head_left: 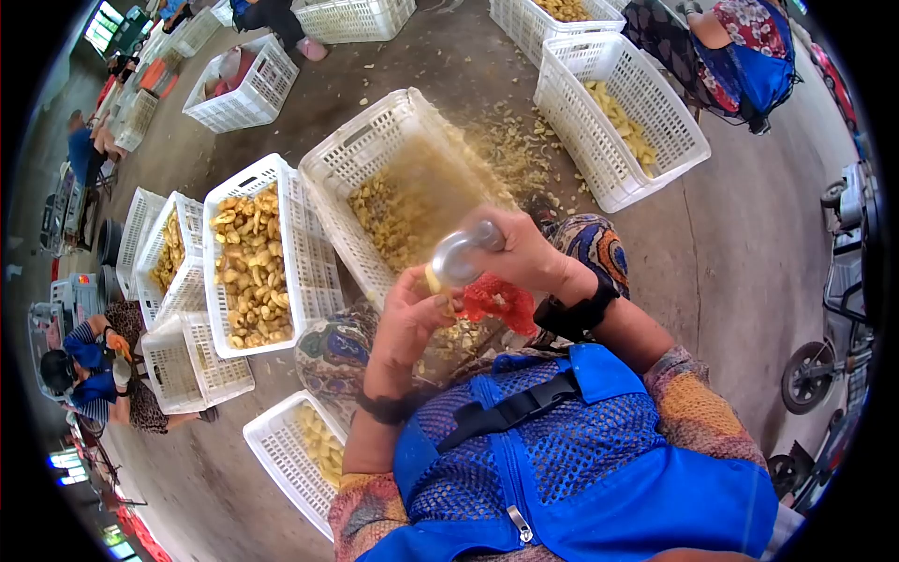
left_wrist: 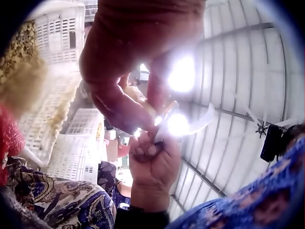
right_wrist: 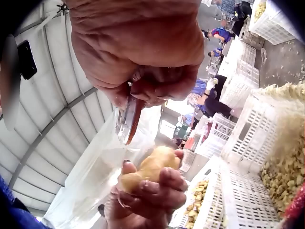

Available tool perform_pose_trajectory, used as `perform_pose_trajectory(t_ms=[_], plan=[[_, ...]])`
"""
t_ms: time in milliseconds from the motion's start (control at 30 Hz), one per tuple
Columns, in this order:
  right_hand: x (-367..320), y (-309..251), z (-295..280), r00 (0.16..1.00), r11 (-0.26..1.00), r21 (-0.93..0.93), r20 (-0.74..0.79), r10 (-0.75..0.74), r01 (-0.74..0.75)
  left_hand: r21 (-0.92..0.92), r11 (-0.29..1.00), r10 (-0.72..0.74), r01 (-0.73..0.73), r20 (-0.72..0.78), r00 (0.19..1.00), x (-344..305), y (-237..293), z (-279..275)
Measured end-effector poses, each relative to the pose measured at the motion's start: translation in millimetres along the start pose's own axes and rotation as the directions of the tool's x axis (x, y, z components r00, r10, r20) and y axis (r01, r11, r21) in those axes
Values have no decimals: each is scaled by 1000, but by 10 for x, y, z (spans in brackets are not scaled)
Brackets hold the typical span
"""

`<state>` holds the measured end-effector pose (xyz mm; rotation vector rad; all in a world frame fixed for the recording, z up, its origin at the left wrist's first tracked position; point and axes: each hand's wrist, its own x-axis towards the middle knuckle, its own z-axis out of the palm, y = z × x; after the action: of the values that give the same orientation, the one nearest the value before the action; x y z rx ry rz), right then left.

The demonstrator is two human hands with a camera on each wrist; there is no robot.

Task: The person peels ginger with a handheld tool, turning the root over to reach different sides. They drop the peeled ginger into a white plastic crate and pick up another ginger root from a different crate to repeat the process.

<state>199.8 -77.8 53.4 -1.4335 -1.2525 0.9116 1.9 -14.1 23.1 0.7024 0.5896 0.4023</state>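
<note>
My left hand (head_left: 405, 317) pinches a pale yellow piece of peeled ginger (right_wrist: 153, 168) between thumb and fingers, over the lap. Curled around a shiny curved metal scraper (head_left: 455, 258), my right hand (head_left: 532, 251) is just beyond the left one. In the head view the scraper overlaps the tip of the ginger; in the right wrist view its edge stands a little above the piece. Most of the scraper's grip is hidden inside the right fingers. Beneath both hands lies a white crate (head_left: 328, 155) holding yellowish peelings.
Unpeeled ginger fills a white crate (head_left: 212, 281) at the left. Peeled pieces lie in a crate (head_left: 281, 468) near the left elbow and another crate (head_left: 674, 112) at the upper right. Red netting (head_left: 496, 302) hangs by the lap. Other people sit around; scraps litter the floor.
</note>
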Motion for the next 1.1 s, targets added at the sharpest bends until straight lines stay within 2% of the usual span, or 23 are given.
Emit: perform_pose_trajectory(t_ms=[67,167,200,233,300,333,367,433,467,567,600,667,700,733,800,833,867,967,1000,1100], plan=[[2,-135,-18,997,994,-100,68,-34,41,21,1000,-9,9,0,1000,10,33,53],[77,106,-41,997,994,-101,69,-34,41,110,994,6,-7,8,1000,13,-2,24],[124,275,-62,999,990,-140,-9,35,-36,91,996,6,-7,8,1000,30,-23,-19],[174,372,-185,988,991,-103,-133,74,-88,63,998,-10,7,47,999,-11,-6,-12],[221,500,-465,915,984,-14,-371,159,-176,8,999,-41,40,129,991,-99,20,20],[208,547,-467,933,994,104,-357,54,-18,11,999,-35,34,59,998,-74,-7,14],[146,596,-394,957,1000,25,-290,14,-7,-30,999,-30,31,41,999,-62,-16,17],[37,317,-87,988,990,-133,-144,-62,43,-106,994,-11,12,9,1000,-16,14,47],[-11,106,-1,987,989,-48,-75,-145,141,-60,998,-5,8,47,999,-9,32,76],[144,337,-91,971,986,-54,-192,142,-155,-24,1000,-7,9,102,995,-35,-6,-55],[184,261,-254,958,974,-202,-284,40,-100,-30,999,28,-23,187,982,-64,20,-33],[137,349,-139,965,994,-103,-257,-54,28,-103,995,19,-6,127,992,-45,-1,-24],[71,250,-52,962,981,-101,-205,-183,165,-136,991,6,7,99,995,-34,-5,-19],[6,151,33,940,951,-85,-148,-308,298,-154,988,10,12,141,990,0,9,4],[84,463,-5,970,994,-84,-225,-93,75,-121,993,4,9,109,994,-14,-5,-30],[160,550,-58,966,996,-78,-257,9,-30,-105,994,12,-2,90,996,-32,7,-57],[184,609,-185,938,997,-4,-339,68,-74,-6,1000,22,-21,139,990,-56,27,-79],[53,222,-108,963,995,94,-271,-1,28,-132,991,38,-26,88,995,-31,1,-36],[22,200,-61,970,992,-125,-238,-52,22,-135,989,71,-60,82,994,-16,-10,-18],[-8,176,0,988,999,33,-152,-12,17,-131,990,64,-47,128,990,-18,52,53]])
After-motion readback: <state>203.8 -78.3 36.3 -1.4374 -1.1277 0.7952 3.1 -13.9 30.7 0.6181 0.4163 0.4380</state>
